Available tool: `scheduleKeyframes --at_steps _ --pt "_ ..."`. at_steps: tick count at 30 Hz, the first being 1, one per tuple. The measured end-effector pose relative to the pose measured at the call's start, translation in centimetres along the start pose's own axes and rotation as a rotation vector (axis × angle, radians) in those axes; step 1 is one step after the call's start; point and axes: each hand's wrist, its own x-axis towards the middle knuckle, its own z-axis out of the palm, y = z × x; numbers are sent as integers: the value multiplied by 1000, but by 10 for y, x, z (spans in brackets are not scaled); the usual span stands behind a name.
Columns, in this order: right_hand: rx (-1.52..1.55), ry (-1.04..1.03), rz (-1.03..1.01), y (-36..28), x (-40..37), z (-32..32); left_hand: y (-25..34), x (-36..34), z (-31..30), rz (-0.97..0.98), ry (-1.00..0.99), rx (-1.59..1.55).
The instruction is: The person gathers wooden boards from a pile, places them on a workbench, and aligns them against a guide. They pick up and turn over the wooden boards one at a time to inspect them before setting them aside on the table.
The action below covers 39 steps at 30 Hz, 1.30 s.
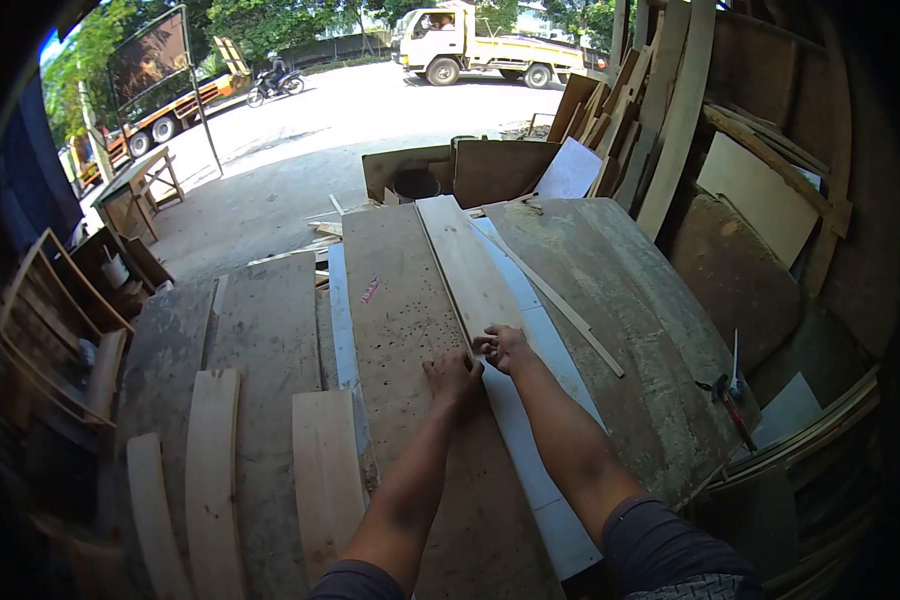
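Note:
A long pale wooden plank (470, 255) lies lengthwise along the right edge of a brown board (390, 300) dotted with small holes. My right hand (507, 348) is at the plank's near end, palm turned inward and fingers curled. Whatever those fingers close on, if anything, is too small to make out. Just left of it, my left hand (452, 378) rests on the brown board beside the plank's end, its fingers spread and fingertips down. Under the right forearm runs a bluish-white strip (540, 340).
Cut pale boards (215, 470) lie at the left front. A thin wooden strip (570, 315) crosses the right side of the worktable (660, 330). Red-handled pliers (735, 415) lie near its right edge. Lumber (670, 120) leans at the right. A truck (480, 45) is on the road.

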Motion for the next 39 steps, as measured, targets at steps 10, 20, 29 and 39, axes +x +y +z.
scheduleKeyframes --at_steps 10,20,29,39 --pt "-1395 407 -573 -70 46 -43 -3 -9 8 92 236 -27" --pt "-1443 392 -385 -60 74 -13 -5 -8 6 152 193 -19" --pt "-1093 469 -639 -63 70 -11 -5 -9 1 134 136 6" --pt "-592 -147 -299 -131 -36 -16 -15 -9 10 139 131 -20"
